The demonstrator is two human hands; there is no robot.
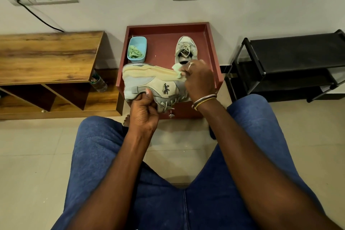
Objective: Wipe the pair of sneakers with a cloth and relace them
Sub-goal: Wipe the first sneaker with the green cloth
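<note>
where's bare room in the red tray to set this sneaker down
A bare strip of the red tray runs down its middle, between the blue tub and the other sneaker. The front is crowded: the held sneaker, the left hand gripping it and the right hand with the cloth hang over it. The wooden shelf top on the left is bare too.

In the tray (162, 52), a tub (139, 42) lies at 10 o'clock, the far sneaker (185, 48) at 1. The near sneaker (149, 84) is over the tray's 6 o'clock edge, left hand (143, 114) under it, right hand (200, 80) and cloth (177, 68) at its 2 o'clock end. Shelf (46, 56) at the tray's 9, rack (291, 58) at 3, bottle (99, 84) between shelf and tray.
</note>
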